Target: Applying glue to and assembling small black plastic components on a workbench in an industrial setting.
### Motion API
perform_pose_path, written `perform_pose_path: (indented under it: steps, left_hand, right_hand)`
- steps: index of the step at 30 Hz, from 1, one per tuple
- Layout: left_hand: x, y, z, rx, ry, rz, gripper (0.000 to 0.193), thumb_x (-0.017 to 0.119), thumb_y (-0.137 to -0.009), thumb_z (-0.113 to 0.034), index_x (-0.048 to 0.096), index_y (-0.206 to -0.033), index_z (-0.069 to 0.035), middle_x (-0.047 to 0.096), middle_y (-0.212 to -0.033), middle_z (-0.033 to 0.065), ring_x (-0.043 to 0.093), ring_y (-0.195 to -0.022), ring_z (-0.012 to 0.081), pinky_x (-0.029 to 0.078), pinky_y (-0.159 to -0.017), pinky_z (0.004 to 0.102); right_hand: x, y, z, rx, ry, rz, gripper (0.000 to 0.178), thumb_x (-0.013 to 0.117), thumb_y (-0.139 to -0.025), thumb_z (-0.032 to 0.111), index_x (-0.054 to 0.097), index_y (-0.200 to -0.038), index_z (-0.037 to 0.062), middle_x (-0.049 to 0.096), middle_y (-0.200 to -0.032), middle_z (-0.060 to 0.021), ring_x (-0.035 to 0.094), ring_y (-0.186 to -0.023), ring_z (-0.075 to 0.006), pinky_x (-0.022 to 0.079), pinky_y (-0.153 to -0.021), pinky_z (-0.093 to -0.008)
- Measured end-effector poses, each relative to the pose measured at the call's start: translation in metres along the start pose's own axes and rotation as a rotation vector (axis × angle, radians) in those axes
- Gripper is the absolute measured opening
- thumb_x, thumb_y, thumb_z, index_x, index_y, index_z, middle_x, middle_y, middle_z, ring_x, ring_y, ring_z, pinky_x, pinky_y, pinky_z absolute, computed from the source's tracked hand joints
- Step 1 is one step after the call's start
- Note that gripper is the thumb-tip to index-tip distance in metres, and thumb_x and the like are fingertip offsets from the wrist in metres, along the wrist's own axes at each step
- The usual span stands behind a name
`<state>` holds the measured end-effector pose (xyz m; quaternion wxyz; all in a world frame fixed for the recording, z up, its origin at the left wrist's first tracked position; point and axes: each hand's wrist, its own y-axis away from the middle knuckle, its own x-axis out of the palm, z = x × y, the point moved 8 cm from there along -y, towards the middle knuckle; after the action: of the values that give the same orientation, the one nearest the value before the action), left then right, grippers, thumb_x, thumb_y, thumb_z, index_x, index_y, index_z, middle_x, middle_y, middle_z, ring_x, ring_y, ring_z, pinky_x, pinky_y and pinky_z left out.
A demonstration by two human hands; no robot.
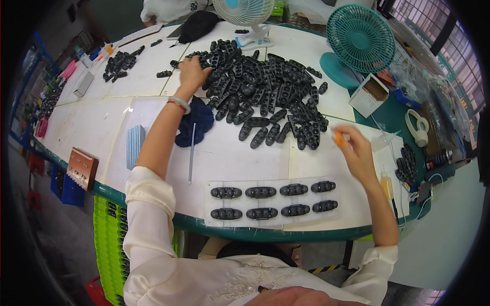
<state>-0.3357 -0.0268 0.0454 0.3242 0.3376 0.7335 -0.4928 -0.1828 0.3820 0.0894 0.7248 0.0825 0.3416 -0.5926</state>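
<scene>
Print: small dark mark on co-worker's white top (173, 9), far side of table (255, 163); too small to read. L hand (193, 74) at L edge of piled blk parts (260, 84), fingers spread & part-curled over them; can't tell if it's got hold of one. R hand (354, 148) nearly closed, thumb & fingers on small orange item (338, 138), R of pile, apart from it. 8 more parts in white tray (242, 203), 2 rows of 4, nr edge, btwn forearms. Navy cloth (196, 125) by L wrist.
</scene>
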Motion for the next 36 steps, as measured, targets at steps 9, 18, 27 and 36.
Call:
perform_pose_path:
  steps: [9,18,27,36]
  left_hand:
    - [0.002,0.013,-0.095,0.456,0.119,0.296,0.056,0.057,-0.077,-0.046,0.052,-0.112,-0.002,0.045,-0.117,0.0224,0.038,-0.111,0.0367,0.029,-0.096,0.0415]
    - [-0.012,0.151,-0.141,0.8,0.111,0.679,0.109,0.052,-0.062,-0.072,0.01,-0.136,-0.005,0.011,-0.134,0.0309,0.011,-0.125,0.0455,0.01,-0.098,0.0583]
    - [-0.021,0.163,-0.149,0.747,0.13,0.587,0.115,0.068,-0.054,-0.061,0.008,-0.136,-0.007,0.01,-0.136,0.0245,0.009,-0.127,0.0415,0.007,-0.099,0.0579]
    - [-0.053,0.177,-0.155,0.748,0.146,0.553,0.101,0.064,-0.064,-0.055,0.012,-0.135,-0.005,0.013,-0.136,0.0225,0.013,-0.126,0.038,0.008,-0.1,0.055]
  right_hand:
    - [0.031,-0.214,-0.148,-0.031,0.533,-0.075,0.055,0.026,-0.089,0.045,0.048,-0.113,0.0002,0.048,-0.113,-0.0192,0.04,-0.11,-0.0336,0.025,-0.097,-0.0416]
    - [0.091,-0.231,-0.159,0.255,-0.015,0.173,0.073,0.017,-0.085,0.062,0.046,-0.122,0.0066,0.044,-0.125,-0.015,0.038,-0.118,-0.0248,0.023,-0.101,-0.0307]
    - [0.113,-0.185,-0.098,0.027,-0.143,0.278,0.065,0.023,-0.088,0.055,0.052,-0.114,0.0042,0.047,-0.121,-0.0134,0.041,-0.115,-0.0219,0.026,-0.097,-0.0296]
    - [0.042,-0.097,-0.04,-0.103,0.031,-0.016,0.039,0.04,-0.087,0.032,0.053,-0.106,0.001,0.057,-0.1,-0.0224,0.052,-0.098,-0.0337,0.038,-0.087,-0.0371]
